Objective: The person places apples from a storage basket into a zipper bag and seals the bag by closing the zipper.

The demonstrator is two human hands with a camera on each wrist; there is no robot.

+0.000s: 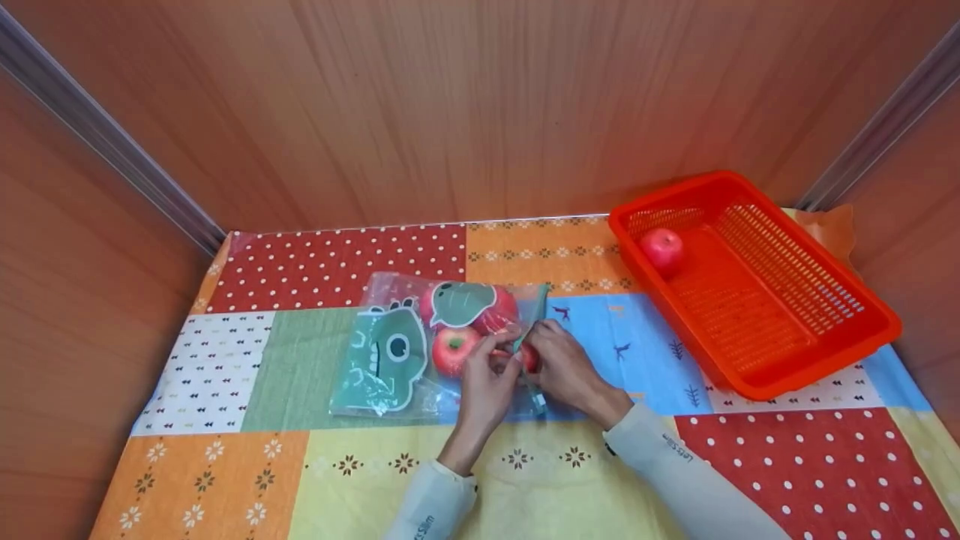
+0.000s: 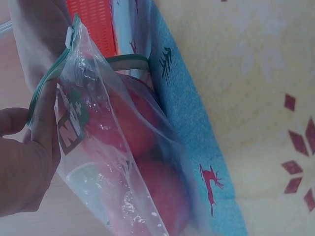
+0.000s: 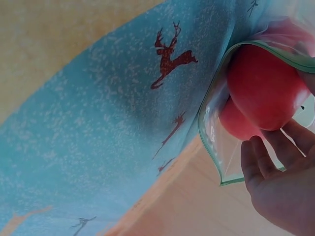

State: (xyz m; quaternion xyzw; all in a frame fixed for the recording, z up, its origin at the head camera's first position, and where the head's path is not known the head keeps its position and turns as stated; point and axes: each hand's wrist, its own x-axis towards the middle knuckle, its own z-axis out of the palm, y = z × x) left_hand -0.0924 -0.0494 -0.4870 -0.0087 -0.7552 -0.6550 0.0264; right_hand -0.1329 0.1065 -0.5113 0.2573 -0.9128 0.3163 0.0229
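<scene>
A clear zip bag (image 1: 439, 405) with green cartoon prints and a green zip edge lies on the cloth, its mouth to the right. Several red apples (image 1: 454, 351) are inside it. My left hand (image 1: 486, 379) pinches the upper zip edge, seen also in the left wrist view, where the bag (image 2: 118, 113) bulges with fruit. At the parted mouth my right hand (image 1: 566, 367) holds a red apple (image 3: 266, 88), fingertips against its underside. The right thumb is mostly hidden. Behind that apple, another red one shows within the bag.
A red plastic basket (image 1: 780, 300) stands at the right, with one apple (image 1: 663, 250) in its far left corner. Patchwork cloth (image 1: 300, 480) covers the table. Wooden panels (image 1: 450, 112) rise at the back and both sides.
</scene>
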